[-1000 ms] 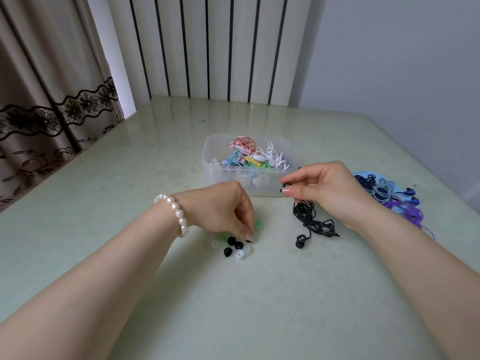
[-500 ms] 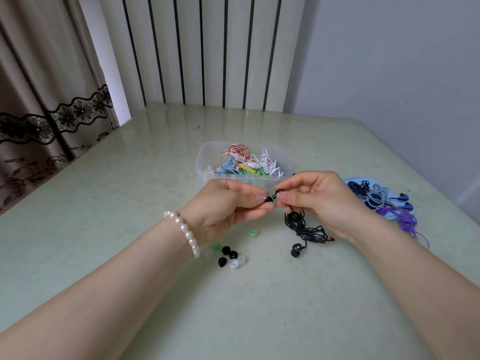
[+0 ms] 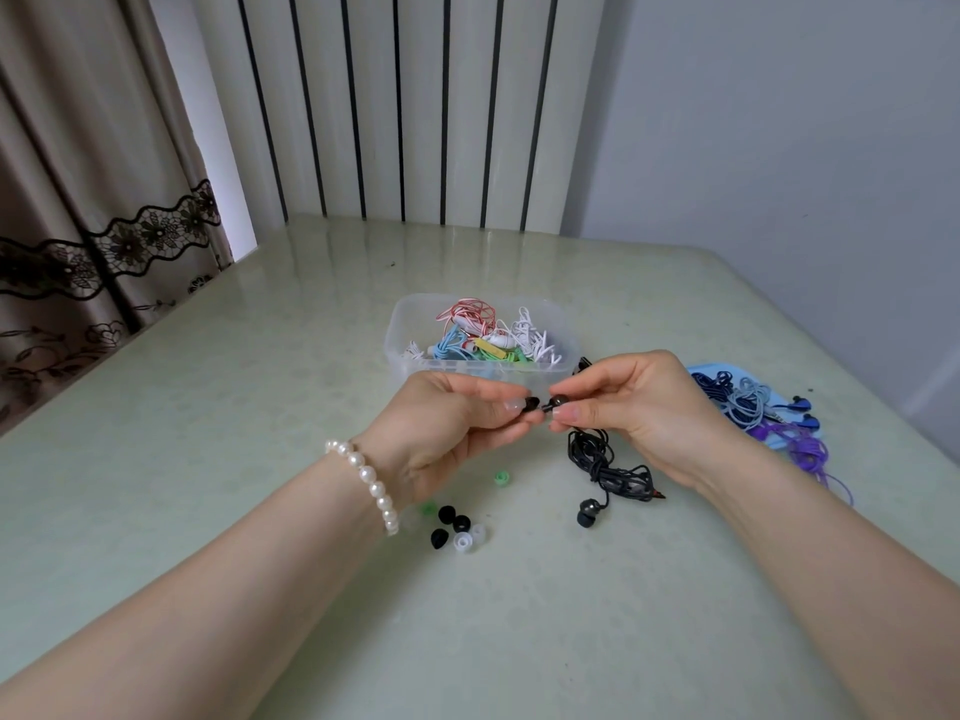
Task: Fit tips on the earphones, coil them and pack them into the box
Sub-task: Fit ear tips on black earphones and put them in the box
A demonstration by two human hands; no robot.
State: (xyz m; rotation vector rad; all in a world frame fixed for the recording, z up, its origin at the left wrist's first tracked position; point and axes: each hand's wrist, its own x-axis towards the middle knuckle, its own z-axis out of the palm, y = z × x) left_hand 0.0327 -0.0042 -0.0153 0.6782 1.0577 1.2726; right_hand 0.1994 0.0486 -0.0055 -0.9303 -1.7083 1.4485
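My left hand [image 3: 452,423] pinches a small black ear tip [image 3: 531,404] between thumb and fingers. Facing it, my right hand [image 3: 639,407] pinches one bud [image 3: 558,402] of the black earphones, almost touching the tip. Their bundled black cable [image 3: 602,467] hangs from that hand onto the table, with the second bud [image 3: 588,512] lying below it. Loose tips in black, white and green [image 3: 456,530] lie under my left wrist. The clear plastic box [image 3: 400,345] behind my hands holds several coiled coloured earphones.
At the right, a blue tray [image 3: 702,367] carries tangled dark blue, grey and purple earphones [image 3: 748,407], some spilling over its edge. One green tip [image 3: 502,478] lies alone between my hands. The table meets a wall at the right and a curtain at the left.
My left hand picked a black tip from the loose pile and rose to meet my right hand, which lifted the earbud. Both hands now hold them end to end above the table.
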